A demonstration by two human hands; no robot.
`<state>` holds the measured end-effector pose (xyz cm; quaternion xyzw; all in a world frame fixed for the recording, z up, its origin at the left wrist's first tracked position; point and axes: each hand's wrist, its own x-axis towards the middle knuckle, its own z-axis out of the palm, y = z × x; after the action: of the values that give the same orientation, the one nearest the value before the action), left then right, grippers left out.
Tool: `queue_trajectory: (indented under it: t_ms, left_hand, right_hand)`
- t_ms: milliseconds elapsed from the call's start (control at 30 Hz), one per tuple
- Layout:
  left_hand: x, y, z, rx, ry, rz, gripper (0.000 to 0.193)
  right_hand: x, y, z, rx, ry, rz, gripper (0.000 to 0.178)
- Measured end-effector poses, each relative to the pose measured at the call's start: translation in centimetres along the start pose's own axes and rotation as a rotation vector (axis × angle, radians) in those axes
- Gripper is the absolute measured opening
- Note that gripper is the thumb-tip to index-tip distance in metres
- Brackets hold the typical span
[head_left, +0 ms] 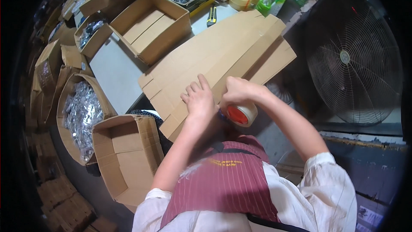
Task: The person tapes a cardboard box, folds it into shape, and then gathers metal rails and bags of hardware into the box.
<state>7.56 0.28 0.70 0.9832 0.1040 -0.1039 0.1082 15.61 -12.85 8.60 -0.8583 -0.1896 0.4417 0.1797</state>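
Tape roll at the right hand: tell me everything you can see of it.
The tape roll is broad: pale, plastic-looking tape around a red core. It is tilted, its red side toward the camera. The right hand holds its upper part, beside the near edge of the flattened carton. Whether it touches the carton is unclear.

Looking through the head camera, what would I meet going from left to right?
Pile of shiny plastic bags → open cardboard box → left hand → roll of tape → large round fan.
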Motion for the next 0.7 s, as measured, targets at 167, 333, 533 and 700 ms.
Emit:
queue_trajectory:
  t_ms: [167, 333, 533, 700]
  left_hand:
    - [0.1, -0.2, -0.3, -0.007, 0.005, 0.058, 0.128]
    - [-0.7, 1.4, -0.4, -0.06, -0.06, 0.024, 0.13]
    - [-1.6, 1.7, 5.2, 0.215, 0.34, 0.048, 0.122]
    - [-1.6, 0.7, 1.6, 0.188, 0.138, 0.121, 0.12]
  right_hand:
    - [0.7, 4.5, 3.4, -0.296, -0.429, 0.237, 0.055]
    - [-6.3, 9.8, -1.6, -0.059, -0.074, 0.309, 0.057]
    - [-11.1, 11.9, -11.8, 0.277, 0.38, 0.054, 0.034]
    - [-7.7, 11.9, -18.0, 0.729, 0.388, -0.313, 0.028]
